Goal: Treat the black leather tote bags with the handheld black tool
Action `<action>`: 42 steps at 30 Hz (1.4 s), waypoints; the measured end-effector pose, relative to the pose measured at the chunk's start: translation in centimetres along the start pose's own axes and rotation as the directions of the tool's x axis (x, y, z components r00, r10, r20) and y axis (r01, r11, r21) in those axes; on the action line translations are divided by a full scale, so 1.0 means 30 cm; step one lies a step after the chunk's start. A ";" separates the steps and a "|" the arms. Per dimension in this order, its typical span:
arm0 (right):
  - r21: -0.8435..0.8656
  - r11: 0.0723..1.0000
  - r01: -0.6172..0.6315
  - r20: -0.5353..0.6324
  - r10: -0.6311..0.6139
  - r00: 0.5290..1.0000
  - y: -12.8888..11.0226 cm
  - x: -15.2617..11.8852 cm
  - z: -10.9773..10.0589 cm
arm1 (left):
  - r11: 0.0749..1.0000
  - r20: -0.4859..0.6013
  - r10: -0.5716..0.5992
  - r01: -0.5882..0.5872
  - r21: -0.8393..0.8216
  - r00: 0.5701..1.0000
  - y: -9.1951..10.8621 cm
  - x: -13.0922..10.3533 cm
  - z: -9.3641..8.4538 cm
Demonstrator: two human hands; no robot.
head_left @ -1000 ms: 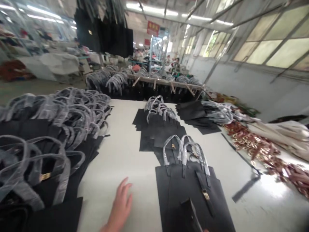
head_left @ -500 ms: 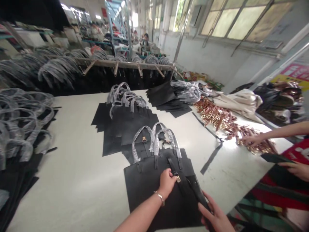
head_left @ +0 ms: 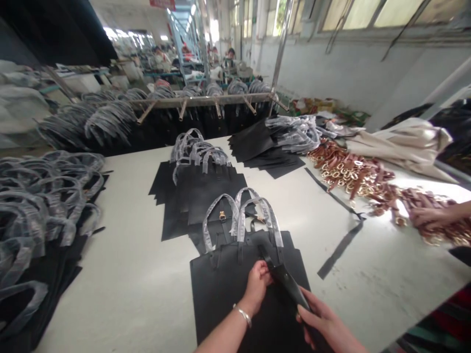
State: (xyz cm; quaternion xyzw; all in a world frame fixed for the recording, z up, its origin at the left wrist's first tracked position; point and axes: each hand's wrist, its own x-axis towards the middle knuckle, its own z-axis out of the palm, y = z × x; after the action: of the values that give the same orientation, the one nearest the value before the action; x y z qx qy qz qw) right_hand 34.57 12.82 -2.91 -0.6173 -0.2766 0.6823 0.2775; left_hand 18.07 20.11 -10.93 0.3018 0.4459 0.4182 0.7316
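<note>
A black tote bag [head_left: 217, 294] lies flat on top of others at the table's near edge. Clear plastic film wraps its upright handles [head_left: 241, 220]. My left hand [head_left: 255, 287], with a bracelet at the wrist, is closed at the bag's narrow black strap [head_left: 267, 256]; its fingertips are partly hidden. In my right hand [head_left: 318, 316] is a long flat black leather piece [head_left: 289, 284] with a small round stud near its far end. That end lies over the strap beside my left fingers, and the strap's gold clasp is hidden.
Black bags with wrapped handles lie stacked ahead [head_left: 209, 191] and along the left [head_left: 62, 260]. At right are brown straps with gold rings [head_left: 346, 171], a beige cloth [head_left: 405, 142] and a co-worker's hand [head_left: 434, 215]. A metal rack [head_left: 206, 101] of bags stands behind the table.
The black leather piece in my right hand has moved up and left, over the strap, covering the gold clasp. My left hand stays at the strap. The view has shifted left.
</note>
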 end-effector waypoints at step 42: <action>-0.062 0.997 0.035 0.096 -0.029 0.995 -0.021 0.076 0.034 | -0.279 0.128 0.240 -0.058 0.959 0.962 0.186 -0.083 -0.123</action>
State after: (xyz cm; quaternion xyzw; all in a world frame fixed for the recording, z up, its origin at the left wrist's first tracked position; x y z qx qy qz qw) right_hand 33.39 14.87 -3.95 -0.5881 -0.3211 0.6971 0.2551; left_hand 12.20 20.77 -6.95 0.7898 0.6013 0.0062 0.1210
